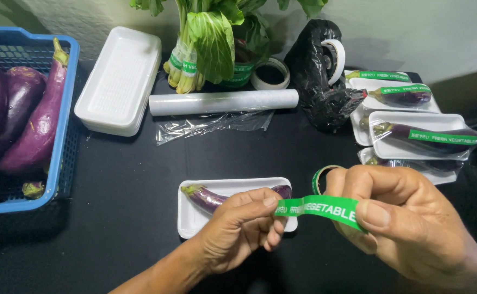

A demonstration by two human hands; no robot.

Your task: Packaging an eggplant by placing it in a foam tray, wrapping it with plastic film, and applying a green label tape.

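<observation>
Glossy green tape [320, 208]; matt white foam tray [187, 218].

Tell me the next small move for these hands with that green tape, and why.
Probably lower the stretched green tape across the eggplant in the white tray. The left hand pinches its free end, the right hand holds the roll; the wrapped trays at right already carry such bands, this one none.

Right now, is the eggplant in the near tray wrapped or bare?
Bare, apparently: the eggplant in the foam tray shows no film glare or green band, unlike the wrapped trays.
</observation>
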